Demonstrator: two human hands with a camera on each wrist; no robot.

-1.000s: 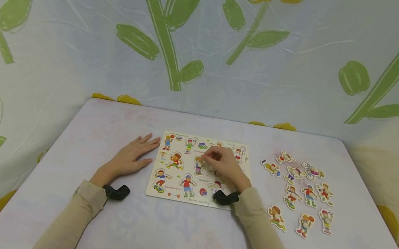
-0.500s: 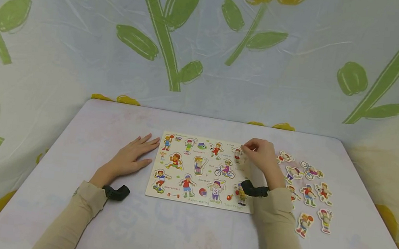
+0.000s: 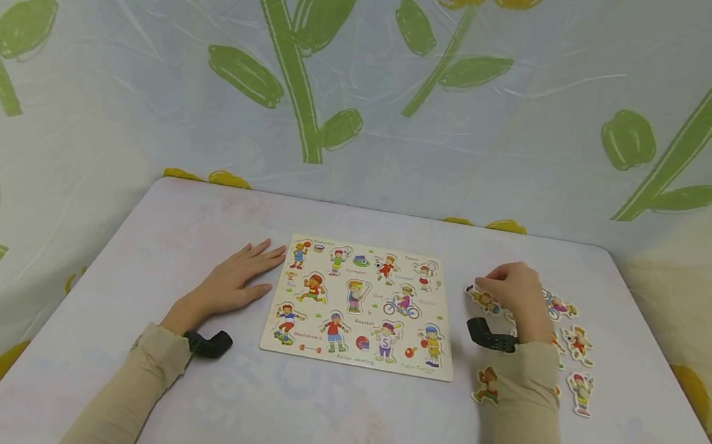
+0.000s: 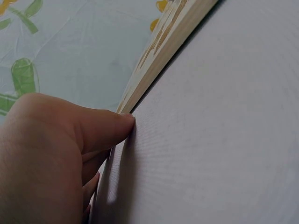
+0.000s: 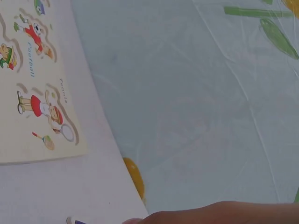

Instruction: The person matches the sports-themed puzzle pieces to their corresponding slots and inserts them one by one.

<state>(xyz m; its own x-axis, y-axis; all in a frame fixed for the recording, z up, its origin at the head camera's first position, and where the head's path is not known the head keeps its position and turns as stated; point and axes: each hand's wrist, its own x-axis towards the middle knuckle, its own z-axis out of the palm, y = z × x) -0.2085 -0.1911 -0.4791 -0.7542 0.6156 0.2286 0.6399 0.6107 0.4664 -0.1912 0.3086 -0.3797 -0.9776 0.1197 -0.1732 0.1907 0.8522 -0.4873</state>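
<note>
A wooden puzzle board [image 3: 320, 312] with several printed sports figures lies flat on the table. Its side edge [image 4: 163, 60] shows up close in the left wrist view. My left hand [image 3: 229, 281] rests palm down on the table, fingers extended, fingertips right at the board's left edge. My right hand [image 3: 515, 294] is beyond the board's right side, fingers bent down over a loose puzzle piece [image 3: 484, 302] with a blue part. Fingertips overlap the piece's upper left end; I cannot tell whether they pinch it. In the right wrist view only a finger [image 5: 201, 215] shows at the bottom.
Several loose figure pieces lie right of the board, including a cyclist [image 3: 558, 306], a footballer [image 3: 578, 345] and a volleyball player [image 3: 581, 394]. My right forearm covers some of them. A running figure [image 3: 487, 386] shows beside the sleeve. A flower-printed sheet [image 3: 402, 154] rises behind the table.
My right hand has moved right from the golf figure, past the tennis figure, to the loose pieces, uncovering the board's right side. The left hand stays put.
</note>
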